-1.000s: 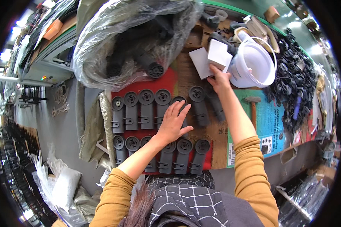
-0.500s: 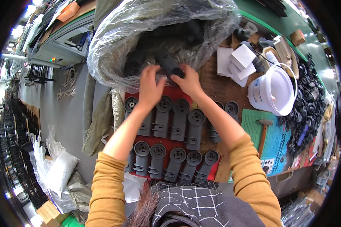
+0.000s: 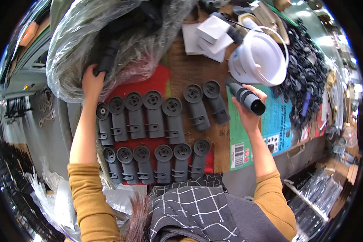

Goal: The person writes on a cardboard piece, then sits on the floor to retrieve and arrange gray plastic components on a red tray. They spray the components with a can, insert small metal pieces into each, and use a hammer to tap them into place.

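My right hand [image 3: 249, 105] is closed around a dark grey plastic tube fitting [image 3: 242, 94], lifted over the green and blue printed sheet [image 3: 236, 133]; its hollow end faces me. At the mouth of a clear plastic bag [image 3: 70, 52], my left hand [image 3: 93, 82] grips another dark grey tubular part [image 3: 108, 60], which lies partly inside the bag. Between my arms, dark grey plastic parts with round, spoked heads stand in two rows. The upper row [image 3: 135, 117] and the lower row [image 3: 143, 163] rest mostly on a red surface [image 3: 159, 78].
A white bucket [image 3: 240, 64] stands beyond my right hand, beside white boxes [image 3: 212, 29] on the brown board [image 3: 179, 60]. A heap of small black parts [image 3: 300, 68] lies further right. Bagged white material [image 3: 62, 201] sits low at the left.
My right hand has left the bag and moved right with the tube fitting. My left hand remains at the bag's mouth, now gripping a part. The whole view has shifted toward the right.
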Demonstrator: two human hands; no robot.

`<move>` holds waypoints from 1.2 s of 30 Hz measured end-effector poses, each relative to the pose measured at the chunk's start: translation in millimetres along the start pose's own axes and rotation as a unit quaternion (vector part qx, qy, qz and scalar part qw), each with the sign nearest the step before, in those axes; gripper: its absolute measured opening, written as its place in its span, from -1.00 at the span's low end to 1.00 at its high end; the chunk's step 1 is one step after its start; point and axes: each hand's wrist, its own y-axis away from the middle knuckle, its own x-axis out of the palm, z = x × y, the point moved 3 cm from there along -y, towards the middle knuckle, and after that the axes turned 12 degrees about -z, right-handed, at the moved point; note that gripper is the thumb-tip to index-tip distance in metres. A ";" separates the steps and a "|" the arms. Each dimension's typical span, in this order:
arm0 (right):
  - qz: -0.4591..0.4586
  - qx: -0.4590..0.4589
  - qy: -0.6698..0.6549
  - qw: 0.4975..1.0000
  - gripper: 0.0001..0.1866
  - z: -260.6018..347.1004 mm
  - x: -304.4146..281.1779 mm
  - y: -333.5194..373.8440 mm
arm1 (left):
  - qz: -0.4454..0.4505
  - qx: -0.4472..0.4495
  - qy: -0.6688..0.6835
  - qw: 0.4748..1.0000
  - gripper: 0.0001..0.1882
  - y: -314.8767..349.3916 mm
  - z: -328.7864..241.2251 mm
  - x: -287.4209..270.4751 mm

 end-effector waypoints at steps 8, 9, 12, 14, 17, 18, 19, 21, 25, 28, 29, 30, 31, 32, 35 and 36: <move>0.261 -0.109 0.102 0.954 -0.60 -90.4 -47.8 47.2 | 0.075 -0.160 0.244 0.954 -0.60 138.5 -69.7 -37.2; 0.267 -0.080 0.112 0.954 -0.61 -93.3 -57.3 58.9 | 0.094 -0.197 0.278 0.935 -0.62 152.3 -77.2 -36.1; 0.112 -0.032 0.295 0.948 -0.51 -108.2 -109.4 95.4 | 0.121 -0.205 0.320 0.917 -0.65 180.3 -99.0 -27.6; 0.104 0.006 0.447 0.888 -0.45 -132.6 -141.0 115.3 | 0.133 -0.203 0.327 0.913 -0.66 191.9 -110.1 -17.9; 0.138 0.051 0.425 0.893 -0.48 -169.9 -174.7 112.4 | 0.150 -0.190 0.368 0.898 -0.68 200.3 -124.9 -6.9; 0.135 0.050 0.422 0.895 -0.49 -173.1 -180.7 107.3 | 0.152 -0.191 0.392 0.887 -0.68 202.8 -129.6 -6.1; 0.120 0.055 0.414 0.901 -0.50 -174.5 -179.3 97.1 | 0.157 -0.220 0.398 0.877 -0.68 204.1 -132.9 -3.7; 0.009 0.037 0.474 0.880 -0.43 -156.5 -164.9 81.9 | 0.181 -0.276 0.416 0.848 -0.67 207.7 -140.1 0.3; 0.130 0.037 0.171 0.976 -0.42 -95.7 -55.5 76.5 | 0.276 -0.305 0.476 0.777 -0.66 213.9 -163.6 31.2; 0.141 0.055 0.156 0.976 -0.40 -66.2 -7.3 86.3 | 0.266 -0.232 0.433 0.830 -0.61 217.6 -173.9 56.7; 0.128 0.032 0.159 0.978 -0.39 -58.8 0.6 90.5 | 0.265 -0.259 0.422 0.827 -0.59 220.3 -173.7 63.0; 0.121 0.038 0.179 0.976 -0.38 -53.3 4.0 97.9 | 0.257 -0.252 0.408 0.839 -0.58 218.6 -174.4 67.1; 0.147 0.055 0.175 0.972 -0.37 -50.9 4.0 104.3 | 0.245 -0.261 0.382 0.852 -0.58 218.5 -173.0 68.1; 0.147 0.063 0.170 0.972 -0.35 -47.6 2.2 109.9 | 0.266 -0.242 0.400 0.843 -0.58 218.9 -173.9 66.6; 0.121 0.057 0.201 0.970 -0.28 -33.1 -10.2 120.2 | 0.266 -0.170 0.386 0.867 -0.60 222.4 -170.6 46.1; 0.118 0.036 0.211 0.970 -0.26 -25.2 -12.6 121.9 | 0.231 -0.105 0.352 0.901 -0.62 226.7 -167.7 32.7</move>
